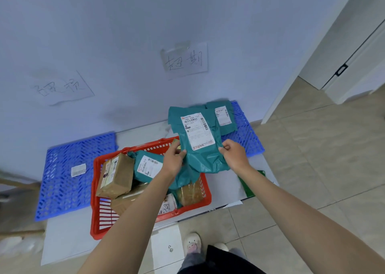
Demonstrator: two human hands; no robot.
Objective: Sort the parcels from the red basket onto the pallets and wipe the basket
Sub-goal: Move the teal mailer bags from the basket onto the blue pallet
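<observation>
Holding one green parcel (pixel 200 140) up, pinched at its lower edge between left hand (pixel 174 159) and right hand (pixel 234 155) fingers. Below them, red basket (pixel 100 215) of parcels; beyond, blue pallet (pixel 248 136).

Two handwritten paper signs (pixel 184 59) (pixel 62 87) are taped to the wall (pixel 104 24). A green cloth (pixel 251 183) lies at the white floor sheet's (pixel 62 242) right edge.

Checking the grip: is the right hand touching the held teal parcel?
Touching. Head view shows the right hand pinching the teal parcel's lower right edge.
</observation>
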